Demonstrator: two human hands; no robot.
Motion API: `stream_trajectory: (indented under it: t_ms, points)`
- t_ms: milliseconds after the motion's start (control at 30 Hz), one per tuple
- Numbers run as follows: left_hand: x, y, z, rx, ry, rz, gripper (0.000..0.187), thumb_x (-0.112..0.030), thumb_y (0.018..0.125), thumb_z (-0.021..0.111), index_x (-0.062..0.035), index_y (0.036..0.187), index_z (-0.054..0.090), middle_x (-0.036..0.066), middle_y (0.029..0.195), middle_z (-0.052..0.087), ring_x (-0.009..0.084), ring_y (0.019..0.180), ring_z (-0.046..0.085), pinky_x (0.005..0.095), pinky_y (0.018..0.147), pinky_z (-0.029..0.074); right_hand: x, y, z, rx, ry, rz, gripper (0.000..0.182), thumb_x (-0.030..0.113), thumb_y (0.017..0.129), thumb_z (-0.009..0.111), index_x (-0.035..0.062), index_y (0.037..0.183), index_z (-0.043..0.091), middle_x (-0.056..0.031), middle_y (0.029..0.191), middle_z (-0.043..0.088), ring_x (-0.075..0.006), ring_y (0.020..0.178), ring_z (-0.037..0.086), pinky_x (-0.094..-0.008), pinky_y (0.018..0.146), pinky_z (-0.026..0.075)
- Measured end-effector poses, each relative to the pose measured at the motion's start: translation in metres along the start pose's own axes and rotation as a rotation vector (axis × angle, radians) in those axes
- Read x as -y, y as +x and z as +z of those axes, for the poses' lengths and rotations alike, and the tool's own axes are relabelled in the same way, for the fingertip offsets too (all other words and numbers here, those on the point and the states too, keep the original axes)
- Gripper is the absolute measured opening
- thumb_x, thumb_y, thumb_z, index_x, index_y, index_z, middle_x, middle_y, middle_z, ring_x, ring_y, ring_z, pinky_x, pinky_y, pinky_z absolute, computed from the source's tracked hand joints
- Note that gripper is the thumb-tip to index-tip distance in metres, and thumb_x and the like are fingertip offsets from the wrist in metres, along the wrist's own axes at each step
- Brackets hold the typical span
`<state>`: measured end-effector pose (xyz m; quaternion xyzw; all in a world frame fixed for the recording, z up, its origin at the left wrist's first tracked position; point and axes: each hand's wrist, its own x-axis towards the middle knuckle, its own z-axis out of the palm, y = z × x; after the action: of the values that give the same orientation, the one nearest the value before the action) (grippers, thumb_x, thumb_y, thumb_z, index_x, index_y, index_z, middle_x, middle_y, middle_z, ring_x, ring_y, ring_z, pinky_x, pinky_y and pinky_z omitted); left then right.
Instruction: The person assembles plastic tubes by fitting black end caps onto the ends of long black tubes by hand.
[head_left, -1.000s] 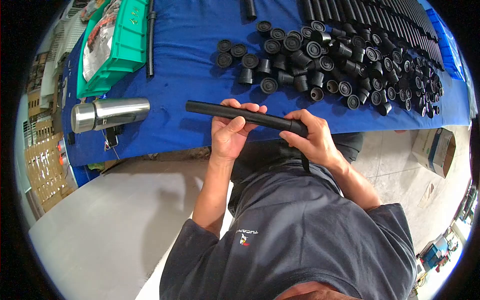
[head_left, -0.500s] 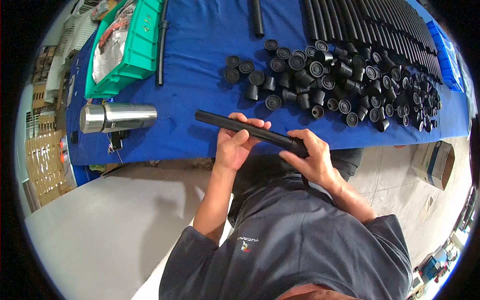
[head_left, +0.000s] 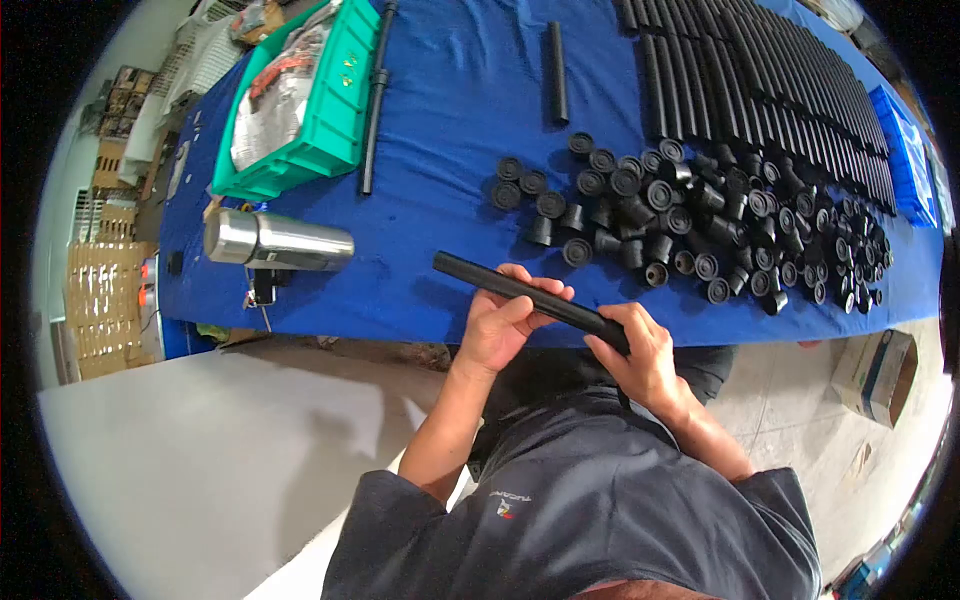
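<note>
A black tube (head_left: 465,268) slants across in front of me, its free end up and to the left. My left hand (head_left: 503,325) is closed around its middle, thumb on top. At the lower right end, my right hand (head_left: 641,352) grips the same tube with thumb and fingers. What sits at that end is partly covered by the right hand. Beyond my hands, many black end caps (head_left: 660,195) lie scattered on the blue cloth (head_left: 430,150), some upright and some on their sides.
Rows of black tubes (head_left: 740,80) lie at the back right beside a blue crate (head_left: 905,150). One single tube (head_left: 558,75) lies apart. A green bin (head_left: 340,110), a longer jointed black tube (head_left: 375,110) and a steel flask (head_left: 300,243) are on the left. A cardboard box (head_left: 880,375) stands on the floor.
The view has shifted, so everything on the table appears lower and further right. Both hands keep their hold on the tube, with little visible change in its slant.
</note>
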<state>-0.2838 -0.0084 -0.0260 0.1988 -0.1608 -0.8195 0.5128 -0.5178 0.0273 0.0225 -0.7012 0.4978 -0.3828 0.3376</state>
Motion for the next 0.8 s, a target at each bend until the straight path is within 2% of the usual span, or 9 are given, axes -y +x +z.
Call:
stream_trajectory:
  t_ms: [167,200,333,433,467,567,700,767,800]
  points:
    - [0.0,-0.001,-0.001,0.026,-0.022,0.012,0.034,-0.001,0.092,0.071,-0.0084,0.123,0.057,0.026,0.127,0.066,0.0458,0.127,0.059,0.055,0.103,0.057,0.002,0.001,-0.006,0.156,0.238,0.367,0.038,0.013,0.083,0.083,0.0003,0.114,0.064,-0.0175,0.093,0.067,-0.0331,0.08,0.069,-0.039,0.068,0.054]
    - [-0.001,0.0,0.002,0.015,-0.021,-0.004,0.034,-0.001,0.092,0.071,-0.0084,0.122,0.057,0.026,0.127,0.066,0.0457,0.127,0.059,0.0549,0.104,0.056,0.002,0.003,-0.004,0.045,0.028,0.053,0.037,0.011,0.083,0.082,-0.0003,0.114,0.064,-0.0176,0.093,0.067,-0.0329,0.079,0.069,-0.0391,0.067,0.054]
    - [-0.001,0.0,0.0,0.027,-0.011,-0.012,0.032,-0.003,0.093,0.071,-0.0095,0.121,0.057,0.025,0.127,0.066,0.0438,0.127,0.061,0.0534,0.105,0.055,0.003,0.003,0.0,-0.01,-0.034,-0.077,0.035,0.008,0.084,0.081,-0.0011,0.113,0.064,-0.0184,0.092,0.066,-0.0324,0.078,0.069,-0.0371,0.065,0.055]
    - [-0.001,-0.002,0.002,0.016,0.013,-0.01,0.031,-0.005,0.093,0.071,-0.0101,0.12,0.058,0.025,0.127,0.067,0.0427,0.127,0.061,0.0529,0.106,0.054,0.011,0.007,-0.011,0.224,0.476,0.572,0.035,0.008,0.084,0.081,-0.0012,0.113,0.064,-0.0185,0.09,0.066,-0.0319,0.076,0.069,-0.0366,0.064,0.055]
    - [0.0,-0.001,0.004,0.006,0.023,-0.011,0.03,-0.005,0.094,0.071,-0.0101,0.12,0.058,0.025,0.127,0.067,0.0426,0.127,0.061,0.0528,0.106,0.054,0.011,0.007,-0.009,0.194,0.43,0.574,0.034,0.009,0.085,0.081,-0.0014,0.113,0.065,-0.0166,0.087,0.067,-0.0291,0.075,0.069,-0.0344,0.064,0.054]
    - [-0.001,0.0,0.001,0.009,-0.033,-0.013,0.032,-0.005,0.093,0.072,-0.0087,0.121,0.057,0.026,0.128,0.065,0.0455,0.127,0.06,0.0537,0.105,0.055,0.004,0.004,-0.001,0.012,-0.028,-0.061,0.034,0.011,0.085,0.081,-0.0014,0.113,0.065,-0.0144,0.085,0.068,-0.0249,0.074,0.069,-0.0324,0.064,0.052]
    - [0.0,-0.002,0.001,-0.003,0.002,0.002,0.032,-0.004,0.093,0.071,-0.0088,0.122,0.056,0.026,0.127,0.066,0.0452,0.127,0.06,0.0539,0.106,0.055,0.003,0.002,-0.004,0.11,0.165,0.271,0.036,0.015,0.085,0.082,-0.0012,0.112,0.067,-0.0161,0.09,0.069,-0.0263,0.075,0.069,-0.0359,0.067,0.054]
    - [-0.001,-0.002,0.007,-0.015,0.036,0.001,0.032,-0.003,0.094,0.07,-0.0088,0.122,0.056,0.026,0.127,0.066,0.0452,0.127,0.06,0.0549,0.107,0.054,0.001,-0.001,-0.002,0.105,0.162,0.288,0.035,0.017,0.086,0.082,-0.0005,0.112,0.067,-0.017,0.093,0.069,-0.0287,0.079,0.07,-0.0372,0.069,0.054]
    - [0.0,-0.002,0.005,-0.018,0.027,0.001,0.033,-0.003,0.094,0.069,-0.0085,0.123,0.055,0.026,0.125,0.066,0.0452,0.127,0.06,0.0575,0.108,0.051,0.0,0.0,-0.001,0.084,0.102,0.202,0.035,0.018,0.086,0.082,-0.0001,0.112,0.067,-0.017,0.093,0.069,-0.0311,0.082,0.07,-0.0384,0.071,0.055]
